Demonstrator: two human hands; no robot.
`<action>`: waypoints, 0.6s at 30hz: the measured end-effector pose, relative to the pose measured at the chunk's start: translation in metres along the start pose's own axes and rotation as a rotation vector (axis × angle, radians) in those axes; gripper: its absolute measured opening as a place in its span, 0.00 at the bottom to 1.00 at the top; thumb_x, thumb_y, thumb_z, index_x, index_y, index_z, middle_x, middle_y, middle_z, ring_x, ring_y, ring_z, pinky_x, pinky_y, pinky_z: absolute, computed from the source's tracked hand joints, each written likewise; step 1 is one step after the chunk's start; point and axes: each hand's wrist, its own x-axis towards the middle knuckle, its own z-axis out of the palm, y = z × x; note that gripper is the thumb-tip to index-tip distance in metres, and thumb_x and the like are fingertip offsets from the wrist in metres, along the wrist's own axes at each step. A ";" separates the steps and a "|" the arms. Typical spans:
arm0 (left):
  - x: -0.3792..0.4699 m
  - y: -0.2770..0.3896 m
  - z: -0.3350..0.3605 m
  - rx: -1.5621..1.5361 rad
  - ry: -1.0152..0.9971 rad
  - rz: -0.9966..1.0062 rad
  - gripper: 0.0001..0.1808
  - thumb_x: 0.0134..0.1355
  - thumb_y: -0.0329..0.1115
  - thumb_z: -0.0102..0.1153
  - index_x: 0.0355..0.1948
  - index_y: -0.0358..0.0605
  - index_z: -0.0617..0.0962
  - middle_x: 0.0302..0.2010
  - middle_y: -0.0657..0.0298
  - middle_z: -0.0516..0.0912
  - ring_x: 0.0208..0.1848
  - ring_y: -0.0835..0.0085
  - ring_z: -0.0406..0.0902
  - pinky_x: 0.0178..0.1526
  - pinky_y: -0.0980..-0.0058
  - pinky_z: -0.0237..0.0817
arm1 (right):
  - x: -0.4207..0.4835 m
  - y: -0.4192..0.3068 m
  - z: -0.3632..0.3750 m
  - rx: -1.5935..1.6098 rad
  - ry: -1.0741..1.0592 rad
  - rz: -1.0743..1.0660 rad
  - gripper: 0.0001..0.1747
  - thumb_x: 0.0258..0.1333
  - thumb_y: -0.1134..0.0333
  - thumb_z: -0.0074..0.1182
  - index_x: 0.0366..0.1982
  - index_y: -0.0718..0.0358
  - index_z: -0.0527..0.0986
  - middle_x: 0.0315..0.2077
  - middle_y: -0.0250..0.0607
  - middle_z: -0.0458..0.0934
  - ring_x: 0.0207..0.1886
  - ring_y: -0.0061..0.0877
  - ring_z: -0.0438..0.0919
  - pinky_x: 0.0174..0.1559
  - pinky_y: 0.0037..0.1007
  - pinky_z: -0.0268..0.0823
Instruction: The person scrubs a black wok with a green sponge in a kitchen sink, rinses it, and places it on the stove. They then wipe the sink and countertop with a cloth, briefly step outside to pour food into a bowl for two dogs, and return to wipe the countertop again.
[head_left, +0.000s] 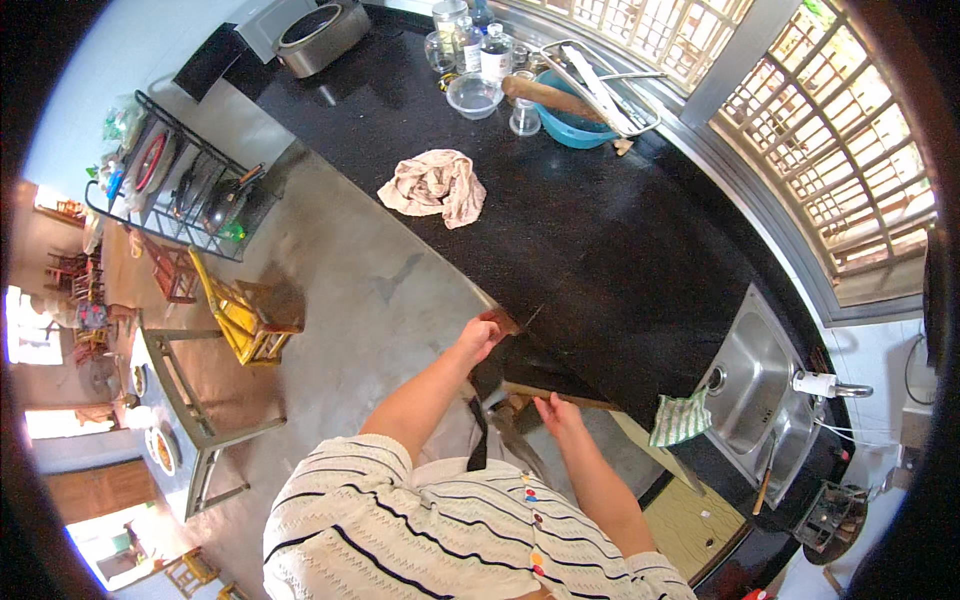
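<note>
My left hand (484, 339) is at the front edge of the black countertop (600, 247), its fingers curled beside a short brown edge piece (504, 321). Whether it grips that piece is unclear. Lower and to the right, my right hand (561, 417) is palm up with fingers apart, close to a wooden edge strip (559, 393) below the counter. Nothing shows in it. A crumpled pale pink cloth (435, 187) lies on the countertop beyond my left hand. A green and white striped cloth (680, 418) hangs over the counter's front edge beside the sink.
A steel sink (750, 382) with a faucet (832, 385) is at right. Bottles (495, 52), a clear plastic bowl (475, 96) and a blue basin (574, 127) stand by the barred window. A wire rack (187, 187), yellow chair (244, 307) and table (176, 397) are left.
</note>
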 end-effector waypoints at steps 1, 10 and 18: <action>-0.008 0.014 -0.009 0.003 0.003 0.016 0.25 0.47 0.15 0.46 0.50 0.35 0.74 0.46 0.57 0.80 0.45 0.60 0.78 0.49 0.66 0.71 | -0.004 0.009 0.020 0.011 0.007 -0.011 0.13 0.65 0.73 0.48 0.48 0.71 0.68 0.45 0.55 0.74 0.48 0.45 0.77 0.51 0.43 0.77; -0.008 0.133 -0.066 1.138 0.405 0.747 0.20 0.58 0.31 0.55 0.52 0.40 0.73 0.47 0.53 0.74 0.47 0.56 0.72 0.52 0.59 0.64 | -0.118 -0.023 0.139 -0.707 -0.250 0.076 0.13 0.64 0.64 0.54 0.45 0.65 0.72 0.34 0.40 0.81 0.36 0.27 0.82 0.37 0.24 0.71; 0.054 0.324 -0.029 1.526 0.581 0.890 0.30 0.50 0.43 0.69 0.53 0.48 0.74 0.63 0.56 0.61 0.64 0.50 0.54 0.61 0.48 0.49 | -0.060 -0.007 0.425 -1.201 0.086 -1.359 0.20 0.53 0.61 0.62 0.41 0.67 0.72 0.42 0.43 0.70 0.37 0.31 0.74 0.42 0.32 0.69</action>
